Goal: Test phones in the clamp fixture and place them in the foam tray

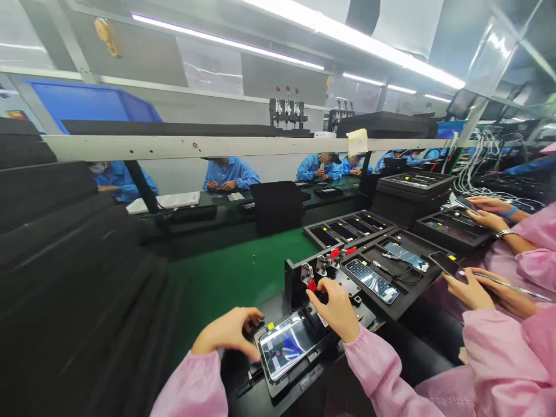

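A phone (286, 343) with a glossy screen lies in a black fixture (304, 376) right in front of me. My left hand (230, 332) curls over the fixture's left end, fingertips pressing by the phone's top corner. My right hand (336, 307) is closed, with thumb and fingers pinching a red-handled toggle clamp (309, 279) at the fixture's back. More red-tipped clamps (336, 255) stand just beyond. Both my sleeves are pink.
A black foam tray (391, 272) with phones lies to the right. Beside it a co-worker in pink holds a phone (445, 263). Tall black tray stacks (73, 278) fill the left. A green conveyor belt (226, 272) runs ahead; workers in blue sit across it.
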`<action>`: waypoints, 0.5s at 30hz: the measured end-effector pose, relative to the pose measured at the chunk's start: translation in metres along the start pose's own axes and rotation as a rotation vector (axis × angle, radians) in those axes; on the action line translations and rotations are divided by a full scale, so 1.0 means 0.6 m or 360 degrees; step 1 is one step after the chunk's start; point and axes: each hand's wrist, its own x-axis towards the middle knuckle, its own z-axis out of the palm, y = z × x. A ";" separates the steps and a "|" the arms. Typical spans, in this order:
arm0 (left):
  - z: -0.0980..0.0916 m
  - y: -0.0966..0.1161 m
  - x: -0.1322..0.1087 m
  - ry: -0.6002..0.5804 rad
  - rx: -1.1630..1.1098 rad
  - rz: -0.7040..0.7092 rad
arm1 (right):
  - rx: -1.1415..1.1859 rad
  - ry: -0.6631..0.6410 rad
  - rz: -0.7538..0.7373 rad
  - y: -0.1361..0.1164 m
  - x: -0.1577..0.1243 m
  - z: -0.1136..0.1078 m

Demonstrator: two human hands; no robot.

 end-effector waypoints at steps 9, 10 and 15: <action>0.166 0.015 -0.099 0.0657 0.0340 -0.0015 | 0.0165 -0.0029 0.0016 0.000 0.017 0.015; 0.167 0.022 -0.097 0.0659 0.0368 0.0009 | 0.0175 -0.0038 0.0022 0.000 0.018 0.014; 0.158 0.038 -0.086 0.0661 0.0385 0.0103 | 0.0234 -0.0069 0.0041 0.000 0.025 0.009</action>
